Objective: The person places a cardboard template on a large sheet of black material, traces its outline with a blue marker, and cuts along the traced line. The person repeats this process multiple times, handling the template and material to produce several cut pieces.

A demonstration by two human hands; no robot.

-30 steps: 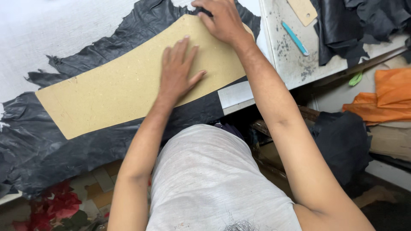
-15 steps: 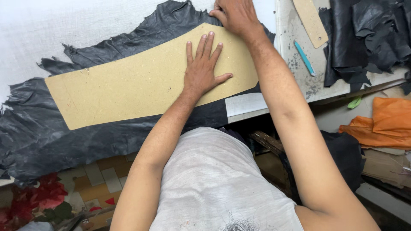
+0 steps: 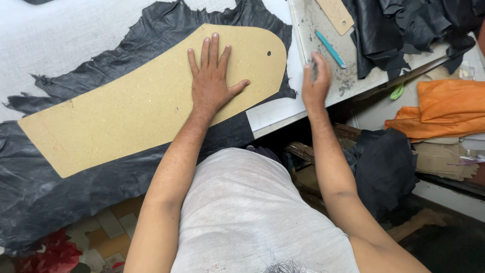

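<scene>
Nearest: floor below the table edge, patterned tiles, a red scrap (image 3: 48, 250) at lower left. Dark cloth heap (image 3: 384, 172) under the right side, beside wooden slats.

Left hand (image 3: 212, 83): flat, fingers spread, palm down on the template (image 3: 146, 106). No grip closed on anything; it presses rather than grasps. Judged purpose: weight keeps the board from sliding on the hide.

Template: tan fibreboard, long, one end rounded with a small hole near it, the other end cut square. It lies on top of the hide (image 3: 76, 172), inside its outline on most sides.

Hide: black leather, ragged edges, spread flat on the table (image 3: 60, 35), its near part hanging over the table edge toward the floor. White woven table cover shows beyond it.

Right hand (image 3: 316, 81): raised off the surface, blurred, over the near edge of a grey board (image 3: 323, 30). Fingers loosely curled; cannot tell whether anything is held. It touches nothing that can be seen.

Farther right: teal pen (image 3: 331, 49) lying on the grey board, apart from the right hand. A second, small tan template (image 3: 336, 14) at the top edge. Black leather pile (image 3: 404, 30) beyond. Orange cloth (image 3: 439, 108) folded on a lower shelf; a small green object (image 3: 397, 92) at the board's corner.

No readable labels or signs seen.
</scene>
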